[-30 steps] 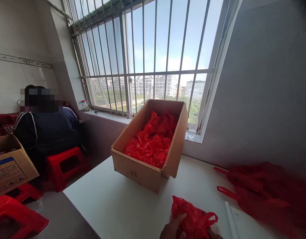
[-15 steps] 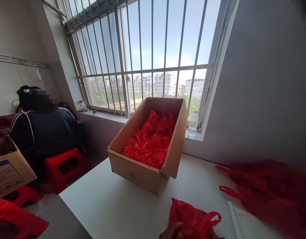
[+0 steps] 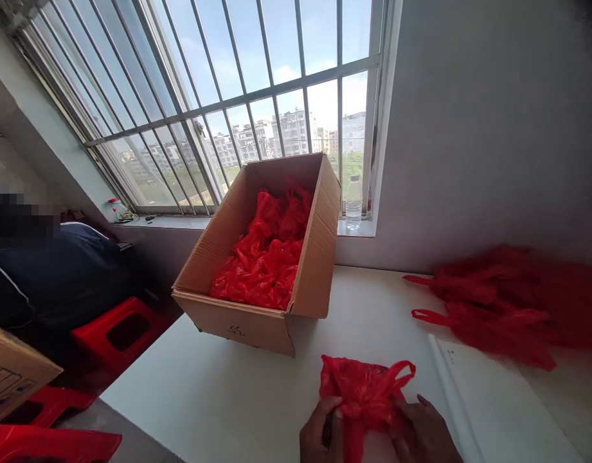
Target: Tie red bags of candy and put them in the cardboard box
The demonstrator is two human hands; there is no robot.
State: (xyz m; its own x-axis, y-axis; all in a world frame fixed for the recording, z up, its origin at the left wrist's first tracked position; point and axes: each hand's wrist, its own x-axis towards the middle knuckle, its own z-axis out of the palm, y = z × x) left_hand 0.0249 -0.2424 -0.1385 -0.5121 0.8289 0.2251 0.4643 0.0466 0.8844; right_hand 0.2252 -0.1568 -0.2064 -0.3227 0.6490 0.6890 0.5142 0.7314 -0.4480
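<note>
Low in the head view, a red plastic bag with loop handles lies on the white table. My left hand grips its near left side, thumb and fingers closed on the plastic. On the near right side, my right hand is closed on the same bag, its fingertips partly hidden by the folds. What the bag contains cannot be seen. Beyond it stands an open cardboard box with several knotted red bags inside.
To the right lies a heap of red plastic bags, beside a white sheet with a rolled edge. A bottle stands on the windowsill. At left are a seated person, red stools and another carton.
The view has shifted right and down, bringing both hands further into sight. They remain at the bag on the table. The box and its contents look unchanged.
</note>
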